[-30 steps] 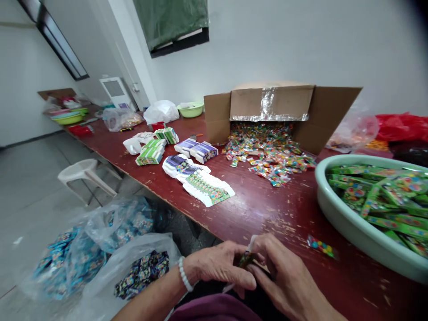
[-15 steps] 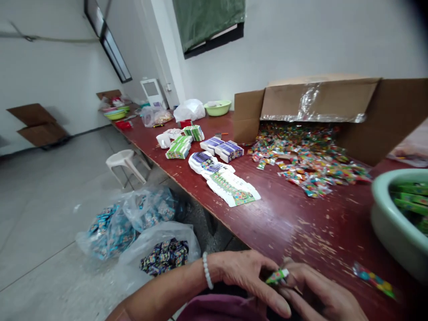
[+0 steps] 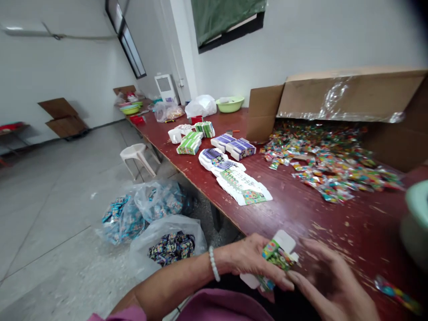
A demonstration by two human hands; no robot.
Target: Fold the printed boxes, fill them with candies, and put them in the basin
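Observation:
My left hand (image 3: 250, 261), with a white bead bracelet on the wrist, grips a small green printed cardboard carton (image 3: 277, 256) with white flaps standing open. My right hand (image 3: 329, 285) is blurred just to the right of the carton, fingers apart, and holds nothing. Its fingertips come close to my left fingers. Beyond it, a colourful tube-shaped candy packet (image 3: 397, 294) lies on the red-brown wooden table (image 3: 334, 218), near the right edge of the view.
A large heap of wrapped candies (image 3: 331, 167) spills from a cardboard box (image 3: 347, 100). Stacks of flat printed cartons (image 3: 242, 189) stand on the table. Plastic bags of packets (image 3: 172, 247) sit on the floor to the left, and a white stool (image 3: 137, 158) stands beyond them.
My view has turned left, so the pale green basin has nearly left the frame. The carton now shows open white flaps in my left hand, and my right hand has moved away from it.

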